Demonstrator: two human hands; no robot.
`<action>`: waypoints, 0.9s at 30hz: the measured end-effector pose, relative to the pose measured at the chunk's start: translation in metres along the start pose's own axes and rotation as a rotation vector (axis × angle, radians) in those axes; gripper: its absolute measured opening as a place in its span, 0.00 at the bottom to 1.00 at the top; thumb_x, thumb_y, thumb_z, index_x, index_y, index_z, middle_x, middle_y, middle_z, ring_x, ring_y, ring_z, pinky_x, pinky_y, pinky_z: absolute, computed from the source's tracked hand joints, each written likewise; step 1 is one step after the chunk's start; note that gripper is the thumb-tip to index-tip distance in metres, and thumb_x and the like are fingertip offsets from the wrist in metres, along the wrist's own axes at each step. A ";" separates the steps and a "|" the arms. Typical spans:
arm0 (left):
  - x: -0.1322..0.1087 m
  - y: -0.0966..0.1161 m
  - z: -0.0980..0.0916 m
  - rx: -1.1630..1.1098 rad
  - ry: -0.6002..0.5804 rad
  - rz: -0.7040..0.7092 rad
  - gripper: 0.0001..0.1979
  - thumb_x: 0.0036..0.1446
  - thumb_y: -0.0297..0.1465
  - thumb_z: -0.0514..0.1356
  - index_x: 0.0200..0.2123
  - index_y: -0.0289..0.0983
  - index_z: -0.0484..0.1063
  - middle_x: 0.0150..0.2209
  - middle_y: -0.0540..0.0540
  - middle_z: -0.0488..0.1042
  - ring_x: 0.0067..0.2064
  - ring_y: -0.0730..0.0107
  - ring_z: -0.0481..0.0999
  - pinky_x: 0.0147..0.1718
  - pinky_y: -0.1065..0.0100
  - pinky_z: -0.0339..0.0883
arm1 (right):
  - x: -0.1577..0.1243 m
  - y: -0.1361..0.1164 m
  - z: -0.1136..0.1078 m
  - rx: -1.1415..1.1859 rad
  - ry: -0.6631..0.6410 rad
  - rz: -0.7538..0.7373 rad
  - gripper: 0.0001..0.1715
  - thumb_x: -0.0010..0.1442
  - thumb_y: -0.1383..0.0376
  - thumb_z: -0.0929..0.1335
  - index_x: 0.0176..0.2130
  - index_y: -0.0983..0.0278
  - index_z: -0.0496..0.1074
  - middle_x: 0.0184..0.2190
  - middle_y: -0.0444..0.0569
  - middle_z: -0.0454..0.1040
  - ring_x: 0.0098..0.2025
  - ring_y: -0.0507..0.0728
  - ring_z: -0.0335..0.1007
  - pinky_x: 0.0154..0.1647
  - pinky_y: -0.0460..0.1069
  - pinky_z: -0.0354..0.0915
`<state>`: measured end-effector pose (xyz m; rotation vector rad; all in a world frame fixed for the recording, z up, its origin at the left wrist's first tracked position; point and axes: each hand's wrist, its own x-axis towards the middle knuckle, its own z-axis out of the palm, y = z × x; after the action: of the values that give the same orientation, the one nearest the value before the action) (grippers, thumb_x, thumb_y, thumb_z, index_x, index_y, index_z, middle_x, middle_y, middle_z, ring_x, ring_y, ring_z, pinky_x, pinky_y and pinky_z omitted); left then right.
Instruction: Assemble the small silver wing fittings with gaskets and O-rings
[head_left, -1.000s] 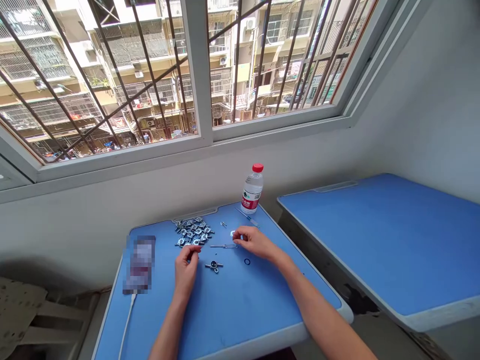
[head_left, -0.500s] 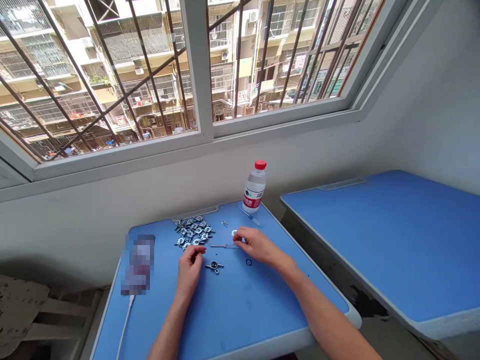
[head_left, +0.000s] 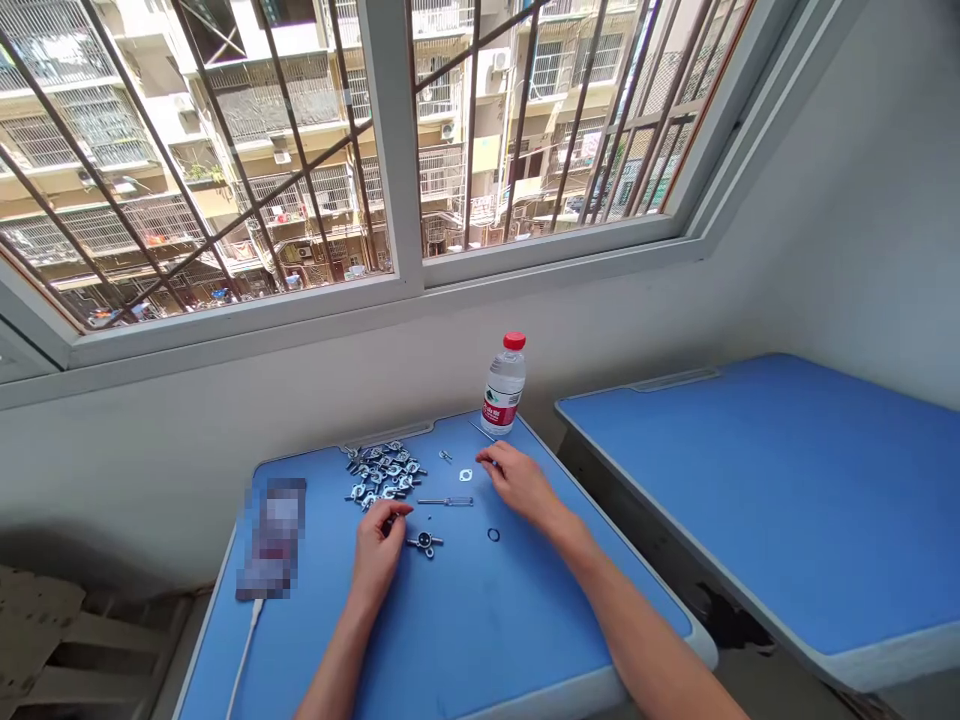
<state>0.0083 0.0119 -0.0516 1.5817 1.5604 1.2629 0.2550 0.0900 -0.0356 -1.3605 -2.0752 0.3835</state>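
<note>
My left hand (head_left: pixel 381 545) rests on the blue table with its fingers curled together; whatever may be in them is hidden. Just right of it lies a small metal valve-like part (head_left: pixel 426 541) with a round dark opening and side stubs. My right hand (head_left: pixel 521 482) hovers with loosely bent fingers beside a flat metal plate with holes (head_left: pixel 466 475). Nothing shows between its fingers. Behind it a thin screwdriver shaft (head_left: pixel 481 430) sticks out, its handle covered by the hand. Between my hands lies a clear-handled screwdriver (head_left: pixel 446 501). A black rubber ring (head_left: pixel 493 535) lies below my right hand.
A pile of similar metal parts (head_left: pixel 386 472) lies behind my left hand. A small metal piece (head_left: pixel 445 456) sits near the back. A red-capped water bottle (head_left: pixel 502 390) stands at the back edge. At left is a blurred-out phone-like object (head_left: pixel 274 540) with a white cable (head_left: pixel 245 655). Another blue table (head_left: pixel 750 480) stands right.
My right hand has moved back and right, off the screwdriver's handle, uncovering the metal plate and covering the other screwdriver's handle. My left hand has hardly moved. The view has shifted slightly.
</note>
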 end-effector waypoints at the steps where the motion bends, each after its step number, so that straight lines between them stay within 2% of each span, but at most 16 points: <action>1: 0.000 0.000 0.000 0.001 0.000 0.001 0.13 0.52 0.36 0.54 0.31 0.38 0.77 0.33 0.46 0.74 0.32 0.64 0.72 0.31 0.66 0.65 | 0.001 0.003 0.002 -0.006 0.017 -0.005 0.16 0.64 0.69 0.59 0.42 0.62 0.75 0.41 0.52 0.74 0.38 0.58 0.72 0.37 0.51 0.67; 4: 0.000 0.001 0.001 0.001 -0.004 0.007 0.13 0.51 0.35 0.54 0.31 0.38 0.77 0.33 0.46 0.74 0.31 0.65 0.72 0.31 0.66 0.65 | 0.007 0.005 0.012 -0.017 0.039 -0.076 0.20 0.63 0.70 0.62 0.52 0.61 0.73 0.48 0.54 0.72 0.49 0.61 0.69 0.48 0.55 0.67; 7: 0.000 0.001 0.002 -0.002 -0.003 0.013 0.13 0.51 0.35 0.54 0.31 0.38 0.77 0.32 0.46 0.74 0.32 0.64 0.72 0.32 0.66 0.65 | 0.016 0.001 0.029 -0.029 0.029 -0.167 0.21 0.63 0.71 0.64 0.53 0.57 0.73 0.54 0.54 0.69 0.56 0.63 0.65 0.55 0.58 0.63; 11: 0.001 0.001 0.001 -0.003 0.007 0.014 0.12 0.51 0.35 0.54 0.30 0.38 0.77 0.32 0.46 0.75 0.32 0.64 0.73 0.33 0.65 0.66 | 0.027 0.000 0.051 -0.029 0.002 -0.222 0.15 0.65 0.71 0.64 0.47 0.60 0.77 0.48 0.56 0.73 0.50 0.62 0.70 0.49 0.58 0.67; 14: 0.001 -0.001 0.000 -0.001 0.007 0.012 0.12 0.52 0.35 0.54 0.31 0.38 0.77 0.33 0.46 0.75 0.34 0.63 0.73 0.34 0.65 0.66 | 0.031 0.005 0.060 -0.004 -0.001 -0.231 0.17 0.65 0.73 0.62 0.42 0.63 0.79 0.41 0.55 0.76 0.44 0.60 0.72 0.47 0.57 0.68; 20: 0.002 -0.004 -0.002 0.005 -0.040 0.005 0.12 0.52 0.35 0.55 0.32 0.38 0.77 0.34 0.45 0.75 0.37 0.61 0.74 0.36 0.64 0.67 | 0.030 0.011 0.060 0.092 0.027 -0.189 0.17 0.63 0.76 0.61 0.38 0.65 0.78 0.37 0.54 0.77 0.41 0.59 0.72 0.47 0.56 0.67; 24: 0.001 -0.002 -0.007 0.000 -0.139 -0.003 0.11 0.51 0.32 0.56 0.34 0.38 0.78 0.35 0.45 0.76 0.35 0.62 0.74 0.36 0.64 0.68 | 0.028 0.005 0.050 0.192 0.056 -0.151 0.16 0.62 0.74 0.61 0.39 0.66 0.76 0.37 0.55 0.77 0.43 0.60 0.72 0.47 0.56 0.67; 27: -0.004 0.002 -0.011 0.006 -0.233 0.005 0.14 0.47 0.29 0.59 0.38 0.39 0.78 0.38 0.44 0.77 0.41 0.60 0.75 0.43 0.62 0.67 | 0.021 -0.007 0.039 0.290 0.035 -0.143 0.15 0.63 0.72 0.61 0.43 0.64 0.75 0.40 0.52 0.77 0.42 0.58 0.73 0.45 0.54 0.69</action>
<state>-0.0004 0.0053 -0.0461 1.6714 1.4163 1.0352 0.2195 0.1097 -0.0542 -1.0353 -1.9834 0.5700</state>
